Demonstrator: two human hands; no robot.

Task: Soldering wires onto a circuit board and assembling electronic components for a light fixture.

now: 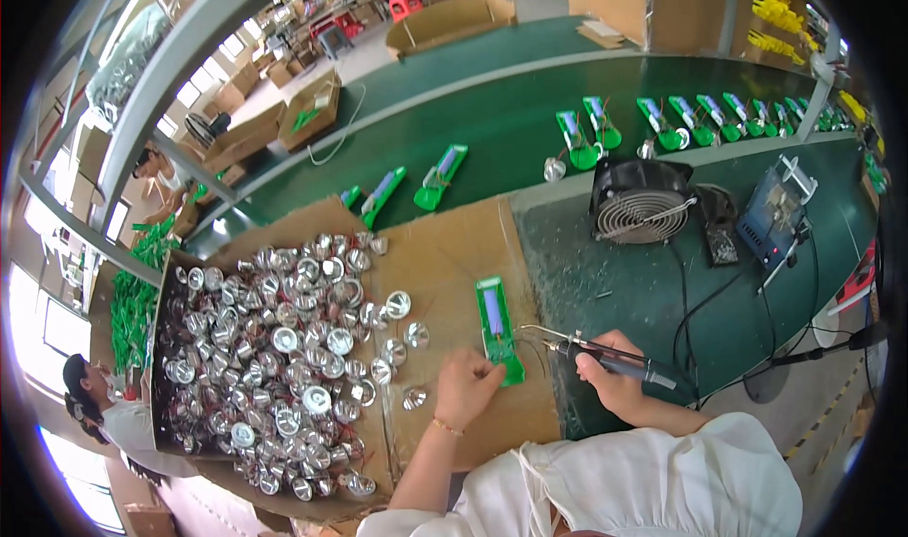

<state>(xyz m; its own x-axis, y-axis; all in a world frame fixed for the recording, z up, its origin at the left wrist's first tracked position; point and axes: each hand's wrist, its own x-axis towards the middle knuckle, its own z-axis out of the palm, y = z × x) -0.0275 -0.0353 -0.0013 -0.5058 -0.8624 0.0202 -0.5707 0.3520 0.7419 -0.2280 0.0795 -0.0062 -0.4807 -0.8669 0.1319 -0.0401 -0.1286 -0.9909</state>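
Note:
A green plastic housing (512,368) lies on the cardboard in front of me, with a light-purple cylindrical battery (493,310) in its upper part. The closed fingers of my left hand (468,389) rest at the lower left edge of this housing; whatever is between the fingertips is hidden. In my right hand (613,378) is a soldering iron (653,377), its tip pointing left toward the housing. A thin metal guide runs along the iron, and fine wire curves from it close to the housing. Several loose silver reflector cups (414,335) sit left of the housing.
A cardboard box (163,348) full of silver reflector cups stands at left. Across the back, more green housings (442,178) lie along a green conveyor belt (501,130). A black fan (643,201) and a blue soldering station (774,217) with cables stand right. Other people work at far left.

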